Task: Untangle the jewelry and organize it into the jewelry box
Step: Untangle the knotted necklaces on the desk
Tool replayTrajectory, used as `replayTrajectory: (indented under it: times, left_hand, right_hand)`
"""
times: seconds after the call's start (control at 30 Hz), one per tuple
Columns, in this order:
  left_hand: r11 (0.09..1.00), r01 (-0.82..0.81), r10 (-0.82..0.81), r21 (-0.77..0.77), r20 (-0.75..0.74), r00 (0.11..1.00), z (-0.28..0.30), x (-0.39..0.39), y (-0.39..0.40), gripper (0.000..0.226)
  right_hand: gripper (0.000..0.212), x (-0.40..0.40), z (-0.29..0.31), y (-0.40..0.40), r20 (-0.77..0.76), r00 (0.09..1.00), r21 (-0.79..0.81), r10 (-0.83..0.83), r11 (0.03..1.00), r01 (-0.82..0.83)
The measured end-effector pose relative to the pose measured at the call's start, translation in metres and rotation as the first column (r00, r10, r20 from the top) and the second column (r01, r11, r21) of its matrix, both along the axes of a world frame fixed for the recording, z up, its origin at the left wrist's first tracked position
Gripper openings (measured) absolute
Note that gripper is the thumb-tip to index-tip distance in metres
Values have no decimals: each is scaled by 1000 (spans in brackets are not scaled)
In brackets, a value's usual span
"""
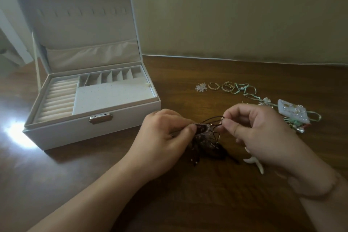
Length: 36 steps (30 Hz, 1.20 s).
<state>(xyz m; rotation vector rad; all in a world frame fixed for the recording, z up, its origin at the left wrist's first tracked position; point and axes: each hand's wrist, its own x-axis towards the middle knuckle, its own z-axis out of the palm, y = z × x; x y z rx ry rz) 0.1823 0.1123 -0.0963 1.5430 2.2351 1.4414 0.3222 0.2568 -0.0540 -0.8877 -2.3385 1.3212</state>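
Observation:
A tangle of dark cord jewelry hangs between my hands just above the wooden table. My left hand pinches its beaded end between thumb and fingers. My right hand pinches a thin dark cord loop at the tangle's top. The white jewelry box stands open at the left, its lid upright, with ring rolls and small compartments showing. Beyond my hands lie a clear flower earring, two gold pieces, and a green ribbon tangle.
A white jeweled piece and more tangled green jewelry lie at the right, behind my right hand. A white curved piece lies under my right wrist. A wall stands just past the table's back edge. Bright glare marks the table left of the box.

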Motion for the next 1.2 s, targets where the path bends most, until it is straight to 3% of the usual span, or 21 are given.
replayTrajectory:
  times: [0.17, 0.23, 0.37, 0.43, 0.53, 0.73, 0.83, 0.93, 1.03, 1.2]
  left_hand:
    - [996, -41, 27, 75, 176, 984, 0, -1, 1, 17]
    - [993, -66, 45, 99, 200, 979, 1, -2, 1, 17]
    - [974, -139, 124, 177, 94, 988, 3, 0, 2, 16]
    - [976, -131, 115, 172, 98, 988, 5, 3, 0, 17]
    - [997, -64, 50, 46, 259, 965, 4, 2, -1, 27]
    - [998, 57, -61, 23, 276, 959, 3, 7, -2, 22]
    - [998, 61, -60, -12, 110, 992, -1, 10, 0, 2]
    - [998, 55, -55, 12, 59, 997, -4, 8, 0, 9]
    - [995, 94, -95, 13, 176, 980, -2, 6, 0, 8]
    - [978, 183, -208, 99, 455, 866, 0, 2, 0, 9]
  right_hand:
    - [10, 0, 3, 4, -147, 984, -448, -100, 893, 24]
    - [10, -1, 2, 4, -202, 963, -532, -177, 846, 44]
    - [15, -5, -2, 3, -263, 911, -603, -318, 791, 102]
    - [16, -6, -5, 1, -284, 919, -542, -273, 836, 81]
    - [16, -7, -9, -3, -280, 946, -400, -163, 916, 39]
    - [13, -8, -10, -12, -315, 941, -433, -119, 901, -31]
    - [11, -8, -8, -15, -351, 930, -476, -108, 876, -78]
    - [10, -8, -7, -17, -364, 925, -437, -108, 897, -67]
    - [10, -9, -9, -15, -357, 927, -361, -118, 932, -20]
    - [10, -11, -14, -11, -306, 937, -391, -170, 919, 39]
